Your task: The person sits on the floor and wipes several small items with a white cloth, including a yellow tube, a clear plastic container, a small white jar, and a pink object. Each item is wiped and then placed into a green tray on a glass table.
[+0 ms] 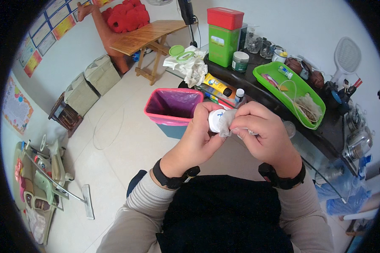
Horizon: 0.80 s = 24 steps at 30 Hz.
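Note:
In my left hand I hold a small white round container or cap with a blue mark on its face. A crumpled, damp-looking white wipe lies against its right side. My right hand pinches that wipe between thumb and fingers, and a loose end trails below the fingertips. Both hands are close together in front of my chest. The container's far side is hidden by the wipe and fingers. Beyond my left hand stands a waste bin with a red rim and a purple liner.
A dark shelf on the right bears a green tray, a green box with a red lid and a lidded jar. A yellow tube lies behind the hands. At left, a flat mop rests on the tiled floor.

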Available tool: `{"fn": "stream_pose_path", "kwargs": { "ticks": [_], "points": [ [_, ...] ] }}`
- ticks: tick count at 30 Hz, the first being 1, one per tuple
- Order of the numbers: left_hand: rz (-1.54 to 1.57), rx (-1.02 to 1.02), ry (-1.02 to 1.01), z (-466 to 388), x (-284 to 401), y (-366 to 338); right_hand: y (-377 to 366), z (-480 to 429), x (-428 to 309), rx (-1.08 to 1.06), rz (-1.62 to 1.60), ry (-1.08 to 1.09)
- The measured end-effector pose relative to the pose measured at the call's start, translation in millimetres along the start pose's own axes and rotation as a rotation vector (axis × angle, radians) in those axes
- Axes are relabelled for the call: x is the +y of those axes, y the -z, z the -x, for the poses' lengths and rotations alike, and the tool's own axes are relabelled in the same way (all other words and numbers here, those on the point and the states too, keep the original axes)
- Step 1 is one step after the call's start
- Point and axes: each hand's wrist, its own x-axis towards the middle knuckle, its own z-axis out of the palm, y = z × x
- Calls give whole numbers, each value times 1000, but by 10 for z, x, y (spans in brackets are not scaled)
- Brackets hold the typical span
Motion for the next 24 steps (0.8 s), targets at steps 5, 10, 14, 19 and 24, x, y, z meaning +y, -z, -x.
{"fn": "stream_pose_path", "kwargs": {
  "ticks": [5,10,14,19,24],
  "points": [
    [0,-43,-115,-51,-1,-108,-55,20,-24,189,43,-59],
    [335,-78,8,-17,23,-109,-2,-18,-4,309,106,-105],
    [187,-68,-113,-57,-46,-78,17,-8,-40,180,2,13],
    [17,-83,-160,-62,-119,-60,-54,3,-85,79,-61,-28],
    [-94,-102,-186,-26,-64,-53,-81,10,-82,130,-138,-119]
  ]
}}
